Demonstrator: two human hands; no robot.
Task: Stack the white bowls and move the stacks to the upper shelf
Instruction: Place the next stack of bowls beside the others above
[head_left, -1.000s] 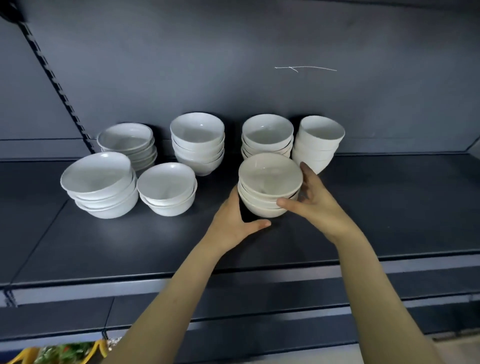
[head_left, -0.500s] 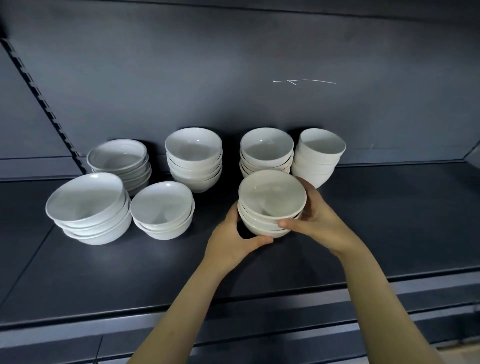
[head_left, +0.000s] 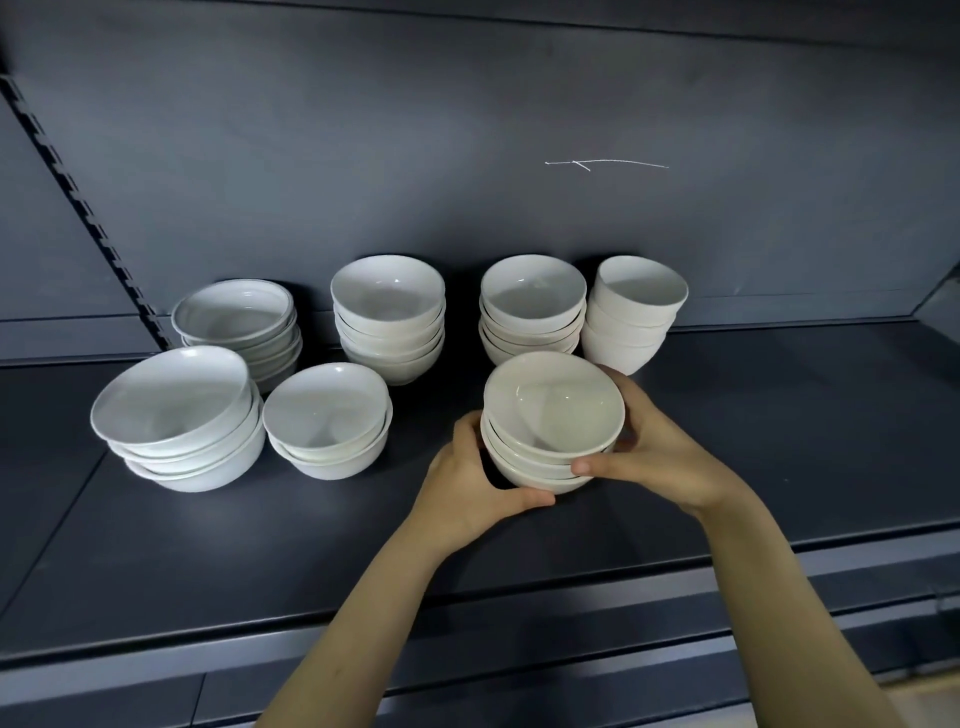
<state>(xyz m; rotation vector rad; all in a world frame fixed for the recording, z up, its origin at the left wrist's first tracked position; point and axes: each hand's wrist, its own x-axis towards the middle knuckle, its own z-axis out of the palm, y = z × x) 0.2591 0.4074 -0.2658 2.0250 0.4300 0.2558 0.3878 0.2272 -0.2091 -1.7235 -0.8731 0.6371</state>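
A stack of white bowls (head_left: 553, 421) sits at the middle of the dark shelf (head_left: 779, 441). My left hand (head_left: 470, 480) cups its left side, thumb curled under the lowest bowl. My right hand (head_left: 657, 457) wraps the right side, thumb pressed on the front of the stack. Behind it stand a bowl stack (head_left: 532, 306) and a tilted stack of taller bowls (head_left: 631, 312).
More white bowl stacks fill the left half: a wide tilted stack (head_left: 179, 415), a small stack (head_left: 327, 418), a back-left stack (head_left: 241, 319) and a back-middle stack (head_left: 389, 314). The shelf's back wall (head_left: 467, 130) rises behind. A slotted upright (head_left: 83, 208) runs at the left.
The view has tilted up, so the shelf and bowls sit lower in frame. Both hands have closed tighter round the middle stack, which stays on the shelf.
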